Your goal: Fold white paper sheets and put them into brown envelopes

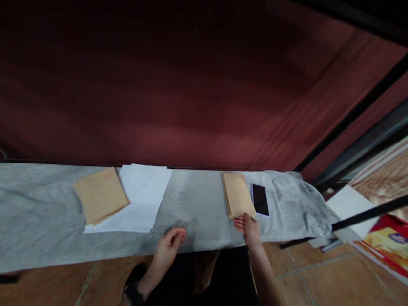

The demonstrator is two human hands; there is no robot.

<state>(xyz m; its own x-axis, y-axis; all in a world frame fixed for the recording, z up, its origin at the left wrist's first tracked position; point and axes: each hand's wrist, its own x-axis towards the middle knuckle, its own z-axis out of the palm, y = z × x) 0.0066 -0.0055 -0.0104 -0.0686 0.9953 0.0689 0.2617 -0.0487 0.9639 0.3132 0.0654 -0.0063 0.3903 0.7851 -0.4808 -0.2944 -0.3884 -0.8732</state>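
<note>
My right hand (248, 227) is at the near end of a stack of brown paper envelopes (238, 194), its fingers against the bottom edge. A dark-screened phone (260, 199) lies just right of that stack. My left hand (170, 245) hovers by the front edge of the grey cloth, fingers curled in; whether anything is in it cannot be made out. To its left, white paper sheets (145, 193) lie flat, partly covered by a second fanned pile of brown paper (102, 195).
A long narrow surface draped in grey cloth (196, 221) runs along a dark red wall (195, 98). Black metal bars (363, 110) slant at the right. A red and yellow box (397, 248) and a white box (350, 209) stand beyond the right end. Below is a tiled floor (320, 294).
</note>
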